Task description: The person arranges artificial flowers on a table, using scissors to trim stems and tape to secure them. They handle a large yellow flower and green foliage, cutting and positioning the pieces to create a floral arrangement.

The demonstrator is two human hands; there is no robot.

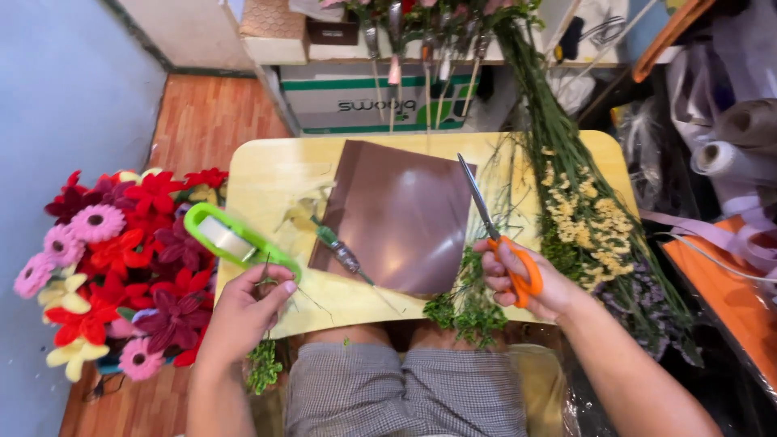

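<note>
A person sits with a small yellow table [267,174] over their lap, in the middle of the frame. The right hand [526,279], at the lower right of the middle, is closed around the orange handles of a pair of scissors [495,226], and the blades point up and look shut. The left hand [247,311], at the lower left, pinches a thin green stem [265,271] between thumb and fingers, just below a green tape holder [235,240] that lies on the left edge of the table. A bunch of small green sprigs [469,307] hangs over the front edge of the table, just beside the scissors hand. A shiny brown sheet [401,214] lies flat in the middle of the table, with nothing wrapped in it. A stem wound in green tape [340,251] rests on its left edge. A long bundle of grass and tiny yellow flowers [579,210] lies down the right side. A heap of red, pink and yellow fake flowers [121,259] waits on the floor at the left. So it looks like some greens are cut and one stem is taped, but the flowers are not gathered and the sheet is not yet used.
</note>
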